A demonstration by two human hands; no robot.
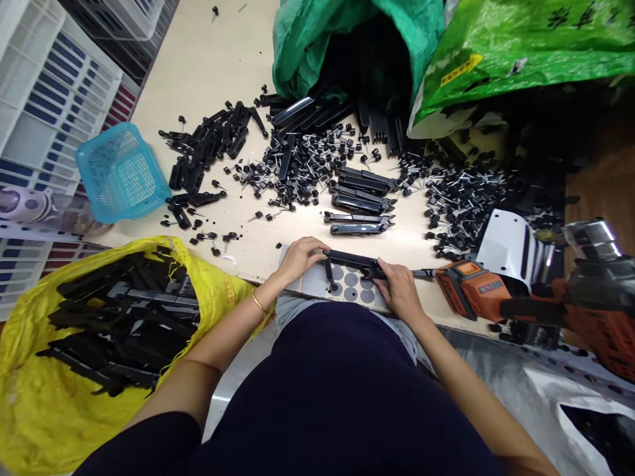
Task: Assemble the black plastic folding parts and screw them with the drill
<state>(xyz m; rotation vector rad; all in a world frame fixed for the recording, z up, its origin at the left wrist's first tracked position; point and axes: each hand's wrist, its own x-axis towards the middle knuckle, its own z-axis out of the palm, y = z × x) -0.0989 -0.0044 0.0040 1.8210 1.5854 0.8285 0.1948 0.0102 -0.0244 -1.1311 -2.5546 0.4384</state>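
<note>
A long black plastic bar [353, 260] lies level between my hands, close in front of my body. My left hand [299, 259] is closed on its left end, fingertips pinching the tip. At the bar's other end my right hand [401, 292] is closed, its thumb and fingers gripping there; the palm side is hidden. A short black link piece [329, 272] hangs down from the bar near my left fingers. Under the bar is a grey sheet with round dots [351, 279]. Several similar black bars [360, 229] lie in a stack just beyond.
An orange cordless power tool [479, 291] lies at the right. Loose black-headed screws [297, 165] and short black links [211, 142] cover the table's middle. A green sack [302, 49] spills black parts. At left are a yellow sack [208, 277] and a blue basket [89, 158].
</note>
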